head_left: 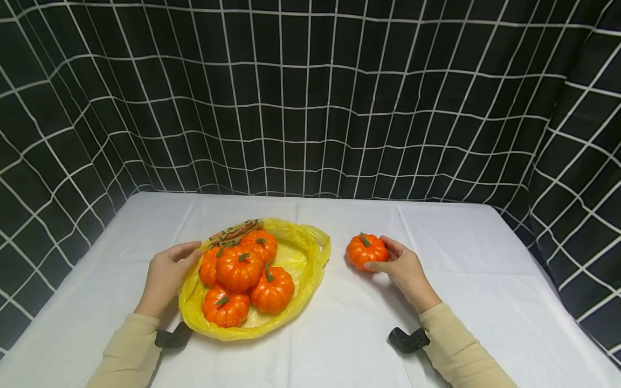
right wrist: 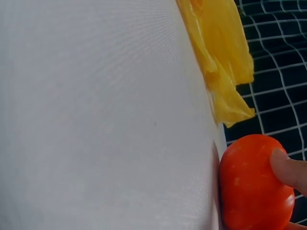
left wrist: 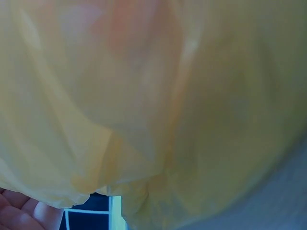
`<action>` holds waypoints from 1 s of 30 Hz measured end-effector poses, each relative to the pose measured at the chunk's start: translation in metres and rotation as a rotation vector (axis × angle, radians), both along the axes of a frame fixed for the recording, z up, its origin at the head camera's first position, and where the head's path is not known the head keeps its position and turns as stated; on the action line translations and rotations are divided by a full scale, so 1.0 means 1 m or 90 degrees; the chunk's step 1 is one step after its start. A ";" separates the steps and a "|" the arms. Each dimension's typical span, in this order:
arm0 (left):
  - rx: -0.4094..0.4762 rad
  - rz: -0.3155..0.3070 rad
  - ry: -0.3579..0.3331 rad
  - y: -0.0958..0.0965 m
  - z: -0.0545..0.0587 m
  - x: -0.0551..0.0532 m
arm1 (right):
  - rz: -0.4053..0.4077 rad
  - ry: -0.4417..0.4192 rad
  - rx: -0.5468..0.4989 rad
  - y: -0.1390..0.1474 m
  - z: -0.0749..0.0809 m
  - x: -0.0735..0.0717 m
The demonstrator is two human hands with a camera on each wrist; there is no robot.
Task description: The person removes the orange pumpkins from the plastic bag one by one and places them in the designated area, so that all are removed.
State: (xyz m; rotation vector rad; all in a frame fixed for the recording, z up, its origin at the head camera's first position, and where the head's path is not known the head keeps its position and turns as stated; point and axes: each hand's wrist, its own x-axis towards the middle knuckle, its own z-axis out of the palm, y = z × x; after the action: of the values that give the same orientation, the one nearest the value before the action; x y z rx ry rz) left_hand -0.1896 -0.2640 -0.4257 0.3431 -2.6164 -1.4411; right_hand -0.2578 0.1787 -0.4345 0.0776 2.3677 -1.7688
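A small orange pumpkin [head_left: 367,252] with a green stem is gripped by my right hand [head_left: 409,273], the thumb on its near side and fingers at the far side. In the right wrist view the thumb [right wrist: 289,169] presses on the pumpkin [right wrist: 255,184], which is right at the white tabletop. To the left, a yellow plastic bag [head_left: 311,272] lies spread with its mouth wide, and several orange pumpkins [head_left: 239,268] are heaped inside it. My left hand [head_left: 167,274] rests at the bag's left rim with loose fingers. Its wrist view is mostly filled by the bag's yellow side [left wrist: 144,110].
A white cloth covers the table [head_left: 466,258]. Black curtains with a white grid [head_left: 310,108] stand around its back and sides. A black curved piece sits at each wrist, left [head_left: 173,336] and right [head_left: 408,340].
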 end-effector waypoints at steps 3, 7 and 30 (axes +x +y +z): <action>0.001 -0.001 0.003 0.000 -0.001 0.000 | 0.003 0.002 0.005 0.000 -0.001 0.000; 0.000 -0.002 0.004 0.000 -0.001 0.000 | 0.006 0.002 0.014 0.001 -0.001 0.000; 0.020 -0.005 -0.004 -0.002 0.000 0.000 | -0.039 0.129 0.035 -0.016 0.038 0.033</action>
State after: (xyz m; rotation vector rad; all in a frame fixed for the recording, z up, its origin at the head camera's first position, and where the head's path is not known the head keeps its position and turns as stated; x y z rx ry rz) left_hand -0.1895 -0.2656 -0.4257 0.3426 -2.6058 -1.4874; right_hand -0.2251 0.1625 -0.3963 -0.0233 2.5800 -1.8178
